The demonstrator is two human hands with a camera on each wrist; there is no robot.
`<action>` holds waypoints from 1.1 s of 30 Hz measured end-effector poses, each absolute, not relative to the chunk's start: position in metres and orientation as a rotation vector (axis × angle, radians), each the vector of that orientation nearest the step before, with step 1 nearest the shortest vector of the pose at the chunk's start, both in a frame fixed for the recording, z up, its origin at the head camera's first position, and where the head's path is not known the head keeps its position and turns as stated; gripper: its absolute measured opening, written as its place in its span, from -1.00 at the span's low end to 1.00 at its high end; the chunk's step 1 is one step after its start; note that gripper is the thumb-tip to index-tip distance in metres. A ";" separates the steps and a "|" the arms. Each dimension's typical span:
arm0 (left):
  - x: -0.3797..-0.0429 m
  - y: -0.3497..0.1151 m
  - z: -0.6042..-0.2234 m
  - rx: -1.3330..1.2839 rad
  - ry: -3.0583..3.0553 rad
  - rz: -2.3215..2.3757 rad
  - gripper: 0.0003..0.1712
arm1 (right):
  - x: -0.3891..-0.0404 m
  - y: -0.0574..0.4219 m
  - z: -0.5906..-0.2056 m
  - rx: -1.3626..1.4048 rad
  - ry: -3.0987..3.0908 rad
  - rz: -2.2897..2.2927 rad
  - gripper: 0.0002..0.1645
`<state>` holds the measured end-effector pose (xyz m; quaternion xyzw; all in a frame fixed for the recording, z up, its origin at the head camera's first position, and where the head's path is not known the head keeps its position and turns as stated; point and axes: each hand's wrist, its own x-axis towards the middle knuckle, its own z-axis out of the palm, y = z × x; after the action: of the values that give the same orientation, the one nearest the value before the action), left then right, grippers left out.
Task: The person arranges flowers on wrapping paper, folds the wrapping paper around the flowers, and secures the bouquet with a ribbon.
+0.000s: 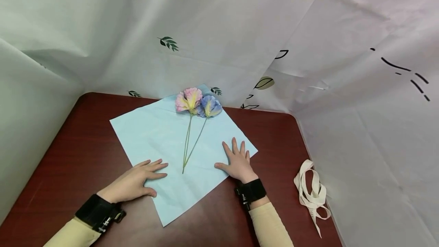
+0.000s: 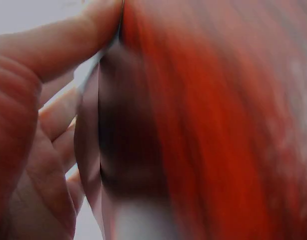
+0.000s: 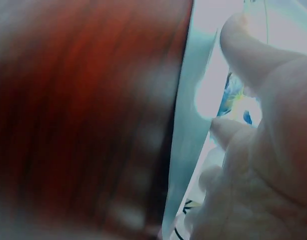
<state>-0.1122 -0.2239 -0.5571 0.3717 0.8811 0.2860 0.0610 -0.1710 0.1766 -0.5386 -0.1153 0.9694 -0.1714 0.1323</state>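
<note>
A light blue square sheet (image 1: 144,129) lies turned cornerwise on the table. On it rest two artificial flowers, a pink-and-yellow one (image 1: 188,99) and a blue one (image 1: 210,106), heads at the far corner. Their thin green stems (image 1: 188,148) meet near the sheet's middle. My left hand (image 1: 137,180) rests with spread, straight fingers on the sheet's left edge. Over by the right corner, my right hand (image 1: 238,163) lies flat with fingers spread. Both wrist views show the hands close up, the left hand (image 2: 43,100) and right hand (image 3: 263,115) beside the sheet's edge.
A loosely looped white ribbon (image 1: 310,190) lies at the right side of the dark red table (image 1: 274,136). Pale cloth walls (image 1: 137,29) with printed leaves rise behind the table and along both sides. Each wrist wears a black strap (image 1: 96,210).
</note>
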 end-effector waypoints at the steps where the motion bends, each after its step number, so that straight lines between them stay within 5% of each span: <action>1: -0.112 -0.224 -0.557 1.122 2.669 0.869 -0.21 | -0.169 0.178 -0.539 -0.394 2.799 -0.488 0.15; 8: -0.110 -0.220 -0.556 1.104 2.721 0.904 -0.46 | -0.145 0.184 -0.532 -0.929 2.599 -0.463 0.17; 20: -0.108 -0.224 -0.546 0.995 2.631 1.046 -0.63 | -0.122 0.189 -0.530 -1.141 2.701 -0.393 -0.53; 23: -0.106 -0.227 -0.545 1.034 2.611 1.023 -0.53 | -0.119 0.190 -0.533 -1.119 2.717 -0.432 -0.57; 29: -0.098 -0.236 -0.546 1.101 2.566 0.880 0.09 | -0.118 0.193 -0.536 -1.042 2.699 -0.577 -0.58; 33: -0.098 -0.242 -0.549 1.166 2.586 0.853 0.10 | -0.118 0.195 -0.534 -0.970 2.665 -0.708 -0.58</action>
<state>-0.0979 -0.2421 -0.5489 0.3921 0.8695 0.2867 0.0895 -0.1181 0.1952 -0.5342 -0.3300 0.9062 -0.2409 0.1091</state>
